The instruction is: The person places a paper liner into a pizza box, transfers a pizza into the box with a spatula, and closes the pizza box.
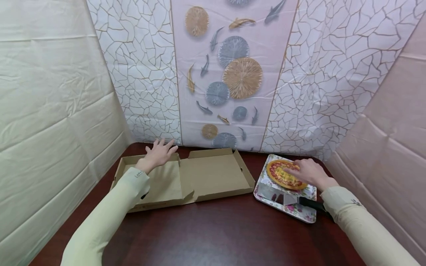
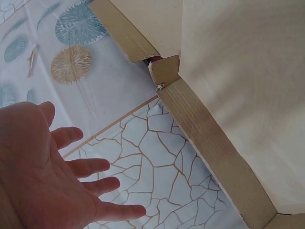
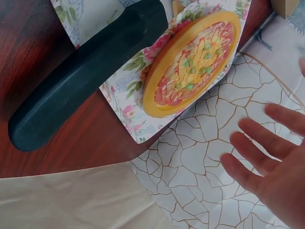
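Note:
Fingers spread, my left hand (image 1: 158, 154) hovers above the base half of an unfolded cardboard pizza box (image 1: 216, 175). In the left wrist view that hand (image 2: 62, 171) is palm-side to the camera and holds nothing, apart from the box wall (image 2: 214, 143). On the right, my right hand (image 1: 311, 173) is over the edge of a small pizza (image 1: 277, 170) on a floral tray (image 1: 303, 215). The right wrist view shows the fingers of this hand (image 3: 281, 167) extended, apart from the pizza (image 3: 195, 67). A pizza server (image 1: 311, 203) with a black handle (image 3: 86, 76) lies across the tray's near part.
The box lid lies flat to the right of its base, its side flaps raised. Dark reddish wood tabletop (image 1: 199, 236) extends in front of box and tray. A patterned cloth (image 1: 149, 74) hangs behind the table, with pale cloth walls (image 1: 50, 111) on both sides.

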`<action>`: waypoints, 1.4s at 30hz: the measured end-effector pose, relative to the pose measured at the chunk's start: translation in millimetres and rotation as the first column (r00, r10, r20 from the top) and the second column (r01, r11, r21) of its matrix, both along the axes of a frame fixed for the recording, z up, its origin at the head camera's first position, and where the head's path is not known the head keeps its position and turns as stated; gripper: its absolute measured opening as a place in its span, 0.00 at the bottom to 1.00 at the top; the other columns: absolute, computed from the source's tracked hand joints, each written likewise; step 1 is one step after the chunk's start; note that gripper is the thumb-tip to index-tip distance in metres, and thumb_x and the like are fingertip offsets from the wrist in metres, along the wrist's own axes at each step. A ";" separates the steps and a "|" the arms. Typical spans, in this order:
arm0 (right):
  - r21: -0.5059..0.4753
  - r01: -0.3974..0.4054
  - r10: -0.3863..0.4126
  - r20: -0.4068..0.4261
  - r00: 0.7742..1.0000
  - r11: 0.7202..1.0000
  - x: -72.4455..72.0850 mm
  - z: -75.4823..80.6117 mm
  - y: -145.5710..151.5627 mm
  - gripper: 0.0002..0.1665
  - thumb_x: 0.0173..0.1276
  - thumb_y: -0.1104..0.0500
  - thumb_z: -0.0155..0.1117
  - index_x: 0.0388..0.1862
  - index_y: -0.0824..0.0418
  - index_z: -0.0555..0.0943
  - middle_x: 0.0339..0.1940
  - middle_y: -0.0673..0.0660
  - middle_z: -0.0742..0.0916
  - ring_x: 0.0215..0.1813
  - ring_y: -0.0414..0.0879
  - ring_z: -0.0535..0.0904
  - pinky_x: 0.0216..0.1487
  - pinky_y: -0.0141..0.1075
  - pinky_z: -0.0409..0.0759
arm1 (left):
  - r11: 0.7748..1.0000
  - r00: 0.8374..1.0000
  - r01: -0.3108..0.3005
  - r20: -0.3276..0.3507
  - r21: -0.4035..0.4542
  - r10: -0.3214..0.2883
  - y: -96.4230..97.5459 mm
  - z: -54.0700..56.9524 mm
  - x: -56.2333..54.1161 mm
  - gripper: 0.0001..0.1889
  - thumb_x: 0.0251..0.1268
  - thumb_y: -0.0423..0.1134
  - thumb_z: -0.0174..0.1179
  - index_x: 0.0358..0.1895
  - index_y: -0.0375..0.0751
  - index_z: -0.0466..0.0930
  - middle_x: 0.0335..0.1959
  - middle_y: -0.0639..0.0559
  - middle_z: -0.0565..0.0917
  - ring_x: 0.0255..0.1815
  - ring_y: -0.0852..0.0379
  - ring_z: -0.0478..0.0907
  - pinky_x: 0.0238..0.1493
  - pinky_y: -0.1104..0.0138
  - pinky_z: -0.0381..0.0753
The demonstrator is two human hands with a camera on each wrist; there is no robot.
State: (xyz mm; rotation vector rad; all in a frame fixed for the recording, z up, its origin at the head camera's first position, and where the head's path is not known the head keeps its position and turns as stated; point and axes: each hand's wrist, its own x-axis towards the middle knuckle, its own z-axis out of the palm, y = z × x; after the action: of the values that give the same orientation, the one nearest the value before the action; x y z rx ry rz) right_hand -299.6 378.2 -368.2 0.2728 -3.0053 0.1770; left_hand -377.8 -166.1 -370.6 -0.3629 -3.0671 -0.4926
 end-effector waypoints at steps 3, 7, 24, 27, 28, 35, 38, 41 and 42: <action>-0.035 0.018 -0.016 0.077 0.997 0.999 0.9 0.3 3.1 0.30 0.66 0.36 0.59 0.29 0.63 0.83 0.14 0.51 0.77 0.18 0.43 0.70 0.20 0.35 0.66 | 1.000 1.000 0.003 -0.001 0.001 -0.003 0.7 0.9 -0.4 0.33 0.76 0.62 0.28 0.78 0.53 0.46 0.78 0.33 0.45 0.78 0.30 0.37 0.64 0.25 0.38; -0.061 0.035 -0.025 0.156 0.987 0.998 2.2 1.5 6.0 0.24 0.64 0.43 0.64 0.14 0.55 0.74 0.10 0.46 0.69 0.16 0.39 0.63 0.19 0.32 0.61 | 1.000 1.000 0.005 0.000 -0.004 -0.005 1.4 2.5 -0.7 0.33 0.76 0.61 0.29 0.78 0.53 0.47 0.78 0.33 0.47 0.78 0.31 0.38 0.64 0.25 0.38; -0.046 0.059 -0.030 0.473 0.880 0.997 14.3 1.9 23.4 0.14 0.48 0.60 0.77 0.25 0.64 0.78 0.23 0.51 0.78 0.25 0.42 0.72 0.25 0.32 0.70 | 0.999 1.000 0.008 -0.009 -0.036 -0.009 0.8 8.6 -7.2 0.32 0.76 0.60 0.32 0.77 0.51 0.50 0.77 0.33 0.47 0.78 0.31 0.39 0.64 0.25 0.39; -0.041 0.088 -0.056 0.504 0.862 0.995 18.9 1.6 25.0 0.18 0.46 0.62 0.78 0.31 0.67 0.78 0.27 0.54 0.80 0.29 0.45 0.74 0.30 0.34 0.73 | 0.999 1.000 0.014 -0.010 -0.045 -0.015 2.2 9.6 -7.7 0.32 0.76 0.59 0.33 0.77 0.50 0.50 0.77 0.32 0.47 0.78 0.31 0.38 0.64 0.26 0.40; -0.038 0.100 -0.066 0.515 0.854 0.994 20.2 1.2 25.6 0.19 0.46 0.63 0.78 0.34 0.68 0.78 0.29 0.55 0.81 0.31 0.46 0.75 0.32 0.35 0.73 | 0.999 1.000 0.016 -0.011 -0.048 -0.017 2.7 10.1 -7.7 0.32 0.76 0.59 0.33 0.77 0.50 0.50 0.77 0.32 0.48 0.78 0.31 0.38 0.64 0.26 0.40; 0.002 0.068 -0.061 0.478 0.876 0.998 25.7 -12.6 32.7 0.19 0.42 0.64 0.80 0.31 0.66 0.79 0.32 0.58 0.81 0.35 0.48 0.75 0.37 0.37 0.74 | 0.999 1.000 0.019 -0.017 -0.044 -0.020 3.8 12.2 -5.3 0.31 0.76 0.56 0.37 0.76 0.45 0.53 0.77 0.32 0.49 0.78 0.32 0.39 0.64 0.26 0.41; -0.006 0.058 -0.049 0.458 0.888 0.998 27.7 -22.7 34.4 0.18 0.40 0.63 0.82 0.28 0.63 0.80 0.31 0.57 0.82 0.35 0.47 0.75 0.37 0.37 0.75 | 0.999 1.000 0.009 -0.011 -0.054 -0.010 2.7 11.0 -2.0 0.31 0.77 0.55 0.38 0.76 0.44 0.54 0.77 0.33 0.50 0.78 0.33 0.39 0.64 0.26 0.41; -0.013 0.070 -0.056 0.457 0.888 0.997 30.1 -29.8 35.4 0.18 0.40 0.62 0.82 0.28 0.63 0.81 0.32 0.57 0.83 0.34 0.47 0.75 0.37 0.38 0.75 | 0.998 1.000 0.010 -0.011 -0.055 -0.011 2.5 10.6 1.4 0.31 0.77 0.54 0.38 0.76 0.42 0.54 0.77 0.33 0.50 0.78 0.33 0.40 0.65 0.26 0.42; -0.011 0.075 -0.062 0.458 0.887 0.997 31.1 -31.0 35.6 0.18 0.41 0.62 0.82 0.28 0.63 0.81 0.32 0.57 0.83 0.34 0.47 0.74 0.37 0.38 0.75 | 0.998 1.000 0.015 -0.012 -0.055 -0.016 2.9 10.6 2.3 0.31 0.77 0.54 0.38 0.76 0.42 0.54 0.76 0.33 0.50 0.78 0.33 0.39 0.65 0.27 0.42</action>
State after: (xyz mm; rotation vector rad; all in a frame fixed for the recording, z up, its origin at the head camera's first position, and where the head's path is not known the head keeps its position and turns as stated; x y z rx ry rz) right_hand -268.6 413.8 -399.2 0.1343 -3.4711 0.3186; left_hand -375.4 -163.2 -360.0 -0.3901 -3.0727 -0.4052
